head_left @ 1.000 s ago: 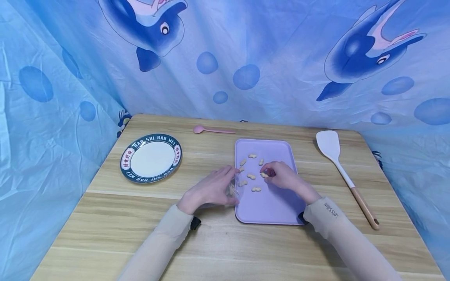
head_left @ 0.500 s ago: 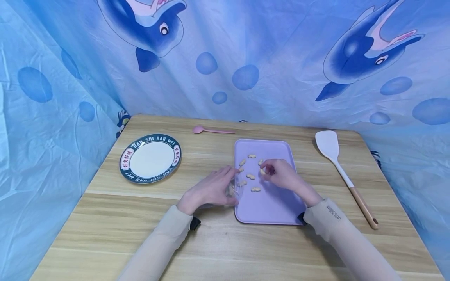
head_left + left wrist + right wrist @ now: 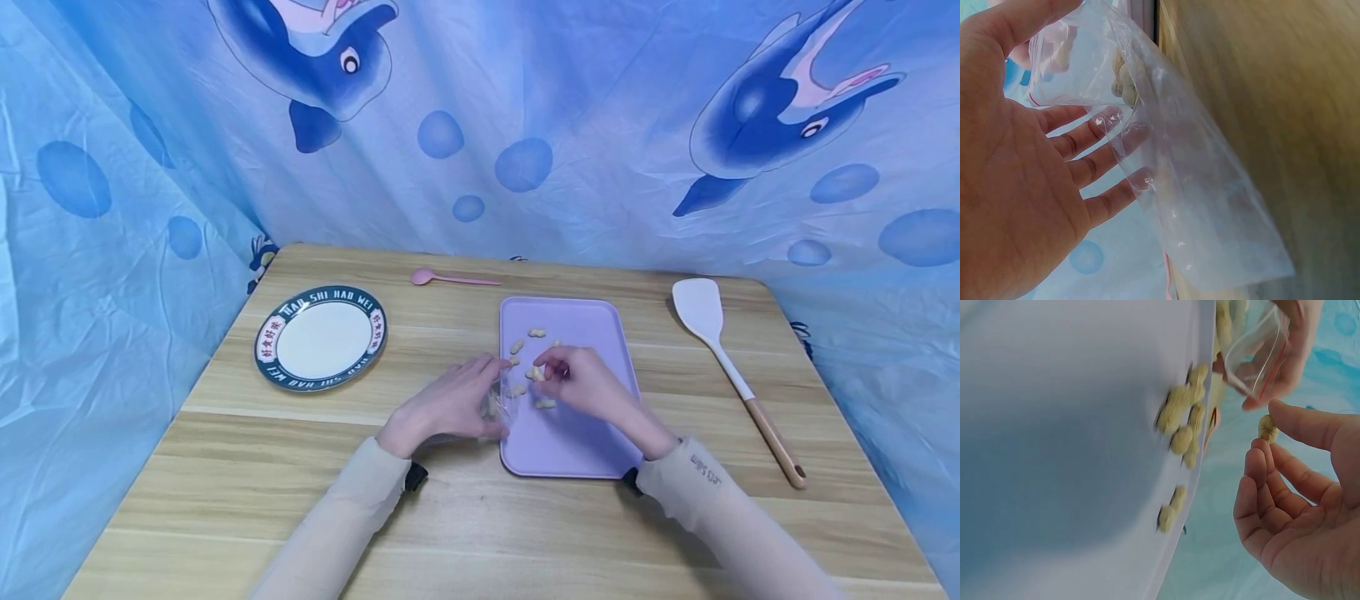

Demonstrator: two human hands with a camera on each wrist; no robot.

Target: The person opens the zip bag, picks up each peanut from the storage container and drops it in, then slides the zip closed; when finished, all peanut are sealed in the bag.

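Observation:
My left hand (image 3: 450, 404) holds a clear zip bag (image 3: 1210, 212) at the left edge of the purple tray (image 3: 577, 454). Its red-lined mouth is spread between thumb and fingers. Some peanuts (image 3: 1127, 84) lie inside the bag. Over the tray, my right hand (image 3: 588, 382) pinches one peanut (image 3: 1267, 429) between thumb and fingertips, a short way from the bag's mouth. Several unshelled peanuts (image 3: 1175, 409) lie loose on the tray, mostly in its left and far part. Some are partly hidden behind the right hand in the head view.
A dark-rimmed white plate (image 3: 322, 340) sits on the left of the wooden table (image 3: 450, 533). Behind the tray lies a pink spoon (image 3: 457, 279). To the right is a white spatula (image 3: 701, 312) with a wooden handle. A blue dolphin curtain (image 3: 480, 125) stands behind the table.
My right hand has lifted a peanut from the tray and moved left with it, closer to the bag. The left hand and bag have stayed in place.

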